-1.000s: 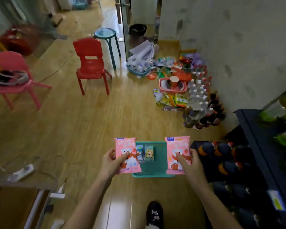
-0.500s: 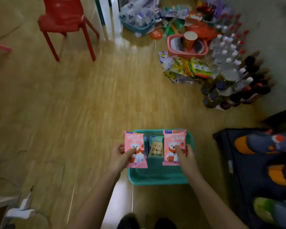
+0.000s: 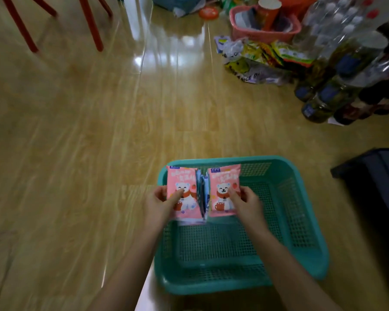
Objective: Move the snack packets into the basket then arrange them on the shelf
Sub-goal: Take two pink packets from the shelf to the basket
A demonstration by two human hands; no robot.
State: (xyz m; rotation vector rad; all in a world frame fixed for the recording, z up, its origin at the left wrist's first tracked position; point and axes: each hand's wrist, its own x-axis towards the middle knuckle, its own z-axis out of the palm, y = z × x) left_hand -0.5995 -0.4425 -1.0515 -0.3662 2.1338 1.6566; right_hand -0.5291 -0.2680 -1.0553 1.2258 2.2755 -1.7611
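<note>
A teal mesh basket (image 3: 301,223) sits on the wooden floor in front of me. My left hand (image 3: 158,204) grips a pink snack packet (image 3: 184,187) with a white bear, held over the basket's left rim. My right hand (image 3: 248,202) grips a matching pink packet (image 3: 222,185) over the basket's far left part. Between the two packets, thin blue-edged packets (image 3: 203,196) stand squeezed edge-on. Both pink packets are upright and nearly touching.
More snack packets (image 3: 263,61) lie in a heap on the floor at the far right, beside several bottles (image 3: 337,86) and a pink basket (image 3: 263,30). Red chair legs (image 3: 90,23) stand at the far left. A dark shelf (image 3: 377,182) edges in on the right.
My view has dropped closer to the basket. Both hands have brought the two pink packets together, closing the gap and squeezing the small packets between them.
</note>
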